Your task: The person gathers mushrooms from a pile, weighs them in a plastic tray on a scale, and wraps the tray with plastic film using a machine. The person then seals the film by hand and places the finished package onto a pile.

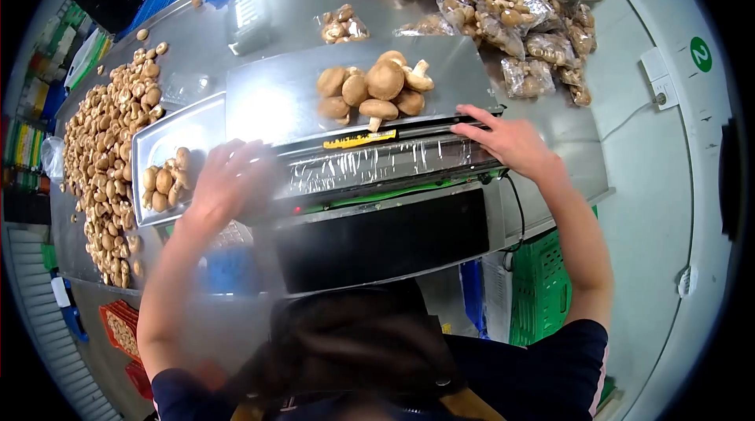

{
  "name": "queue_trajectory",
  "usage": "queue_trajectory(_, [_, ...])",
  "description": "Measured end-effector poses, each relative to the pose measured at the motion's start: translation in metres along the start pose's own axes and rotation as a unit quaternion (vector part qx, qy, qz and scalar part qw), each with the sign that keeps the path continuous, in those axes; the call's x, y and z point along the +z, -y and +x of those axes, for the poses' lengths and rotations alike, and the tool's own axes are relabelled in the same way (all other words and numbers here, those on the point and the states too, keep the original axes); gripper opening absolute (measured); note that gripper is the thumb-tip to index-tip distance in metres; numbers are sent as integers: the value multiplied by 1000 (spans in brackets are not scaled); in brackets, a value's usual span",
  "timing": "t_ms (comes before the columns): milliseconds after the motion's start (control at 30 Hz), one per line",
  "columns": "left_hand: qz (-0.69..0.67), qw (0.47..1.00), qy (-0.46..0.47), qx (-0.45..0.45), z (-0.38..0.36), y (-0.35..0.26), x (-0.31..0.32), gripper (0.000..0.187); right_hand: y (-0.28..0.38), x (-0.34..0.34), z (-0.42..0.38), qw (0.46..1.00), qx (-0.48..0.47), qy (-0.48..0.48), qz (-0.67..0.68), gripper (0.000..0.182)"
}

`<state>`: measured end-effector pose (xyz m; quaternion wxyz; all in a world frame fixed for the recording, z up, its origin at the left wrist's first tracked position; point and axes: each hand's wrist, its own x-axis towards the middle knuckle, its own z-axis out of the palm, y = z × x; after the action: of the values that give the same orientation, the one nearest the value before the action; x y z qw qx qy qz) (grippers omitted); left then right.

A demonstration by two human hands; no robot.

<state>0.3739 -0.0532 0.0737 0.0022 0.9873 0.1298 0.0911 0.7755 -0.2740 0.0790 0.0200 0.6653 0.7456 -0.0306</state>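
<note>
A cling-film wrapping machine [377, 220] lies in front of me, with clear wrinkled film [370, 172] across its roller and a yellow label on its bar. Several shiitake mushrooms [384, 80] sit in a pile on the metal plate [259, 95] behind that bar. My right hand [510, 140] is at the bar's right end, fingers stretched out and apart, touching or just over it. At the machine's left end is my left hand [236, 181], smeared by motion; its fingers cannot be made out. Close by it, a white tray [177, 118] holds more shiitake mushrooms [163, 183].
Loose shiitake mushrooms [110, 161] are heaped on the left of the steel table. Bagged mushrooms [503, 8] pile up at the back right, and one bag [341, 25] lies apart. A black cable [521, 209] hangs at the machine's right. Green crates [543, 287] stand below.
</note>
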Motion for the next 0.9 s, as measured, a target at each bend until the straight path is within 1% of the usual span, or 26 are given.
queue_trajectory(33, [37, 998, 54, -1, 13, -8, -9, 51, 3, 2, 9, 1000, -10, 19, 4, 43])
queue_trajectory(67, [24, 999, 44, 19, 23, -12, -6, 48, 4, 4, 18, 999, -20, 37, 6, 44])
queue_trajectory(100, [-12, 998, 23, 49, 26, -10, 4, 45, 5, 11, 23, 997, -45, 1, 66, 36])
queue_trajectory(133, [-48, 996, 1, 80, 28, -8, 15, 42, 4, 23, 22, 989, -52, -56, 127, 32])
queue_trajectory(167, [-88, 994, -37, 59, 24, -11, 20, 34, 2, 35, 15, 974, -58, -113, 186, 29])
queue_trajectory(200, [-74, 992, -82, 64, 16, -11, 21, 27, 0, 42, 6, 953, -65, -168, 242, 25])
queue_trajectory(233, [-174, 981, -87, -11, -5, -9, 26, 23, 1, 41, -11, 945, -59, -173, 270, 18])
queue_trajectory(267, [-272, 954, -92, -86, -29, -9, 29, 18, 13, 20, -33, 924, 36, -100, 367, 19])
queue_trajectory(300, [-307, 942, -48, -125, -47, -16, 14, 13, 24, -7, -50, 882, 129, -25, 453, 19])
queue_trajectory(333, [-340, 926, -4, -163, -54, -22, -9, 11, 28, -19, -58, 866, 107, -84, 481, 18])
queue_trajectory(367, [-458, 869, -90, -164, -45, -21, -25, 13, 29, -30, -61, 846, 85, -145, 506, 17])
queue_trajectory(400, [-566, 790, -172, -162, -35, -21, -40, 16, 24, -52, -54, 869, 73, -212, 442, 17])
queue_trajectory(467, [-554, 751, -307, -187, 11, 5, -70, 18, 11, -75, -18, 827, 81, -373, 412, 20])
queue_trajectory(500, [-563, 692, -399, -212, 50, 10, -71, 18, 5, -81, 14, 758, 101, -469, 442, 24])
queue_trajectory(533, [-536, 666, -437, -279, 93, 8, -69, 19, -15, -76, 52, 786, 63, -485, 379, 27])
queue_trajectory(567, [-411, 798, -364, -247, 113, 45, -40, 26, -27, -69, 83, 808, 26, -498, 313, 31])
queue_trajectory(600, [-391, 812, -346, -259, 132, 70, 5, 38, -14, -73, 105, 870, 211, -353, 274, 33])
queue_trajectory(633, [-407, 841, -271, -233, 139, 111, 83, 48, -44, -22, 135, 895, 130, -355, 238, 35])
queue_trajectory(667, [-406, 871, -172, -218, 142, 78, 80, 74, -62, 21, 157, 912, 85, -275, 290, 37])
queue_trajectory(700, [-346, 909, -45, -227, 142, 73, 90, 76, -65, 55, 156, 918, 117, -200, 321, 34])
queue_trajectory(733, [-304, 924, 28, -231, 135, 46, 66, 71, -55, 55, 146, 956, 66, -181, 220, 29])
queue_trajectory(767, [-321, 922, -1, -215, 127, 44, 69, 58, -47, 52, 136, 945, 71, -179, 263, 27])
queue_trajectory(800, [-304, 931, -31, -200, 120, 38, 66, 49, -33, 36, 126, 933, 76, -174, 307, 27])
queue_trajectory(833, [-362, 904, 24, -227, 115, 28, 48, 45, -20, 20, 114, 905, 122, -111, 393, 27])
queue_trajectory(867, [-417, 870, 78, -250, 111, 14, 25, 41, -7, 3, 101, 864, 169, -49, 472, 27])
queue_trajectory(900, [-445, 856, 89, -249, 102, -4, 10, 37, 12, -12, 86, 860, 164, -81, 476, 27])
